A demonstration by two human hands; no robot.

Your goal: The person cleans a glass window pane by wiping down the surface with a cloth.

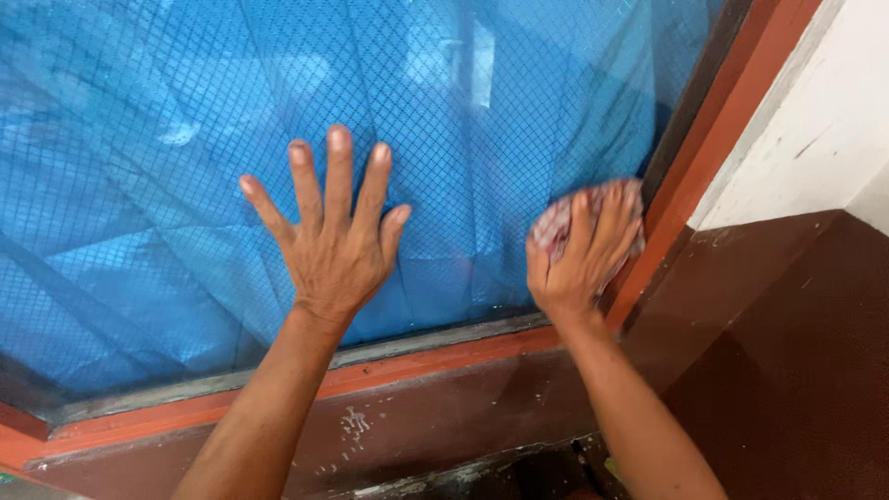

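The left hand (335, 248) lies spread flat on the mesh pane (139, 185), bracing, while the right hand (576, 255) presses a bunched cloth (563, 220) against the pane beside the frame (704, 157).

I see window pane (167, 185): bright blue, with fine dark diamond-grid wire mesh across whole surface, paler whitish patches near top. Cloth (593, 213) under my right hand (579, 259): pink-red and white check, blurred. Window frame (407, 366): orange-red, with grey strip along glass edge. Lower wall (778, 352): dark maroon-brown, white flecks. Upper wall (815, 120): off-white, small dark marks.
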